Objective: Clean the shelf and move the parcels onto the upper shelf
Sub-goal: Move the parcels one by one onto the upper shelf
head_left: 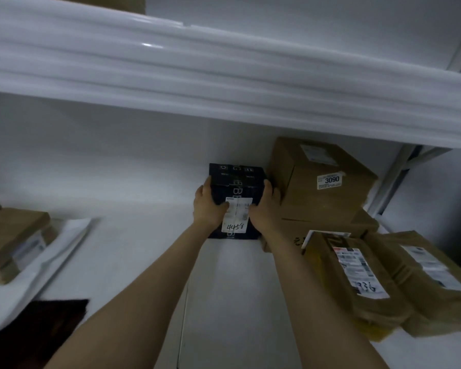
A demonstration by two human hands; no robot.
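Note:
A black box [236, 182] with a white label marked 4458 stands on the white shelf [144, 235] near the back wall. My left hand [208, 206] grips its left side and my right hand [264, 209] grips its right side, thumbs on the front. Right beside it stands a brown carton [322, 182] labelled 3090, stacked on another brown box [330, 226]. The upper shelf's white front edge [224, 83] runs across the top of the view.
Two brown parcels [357, 283] [423, 278] with labels lie at the right front. At the left sit a brown parcel [11, 241] on a white padded bag [51, 259] and a dark flat item [35, 334]. A metal upright [394, 179] stands at the right.

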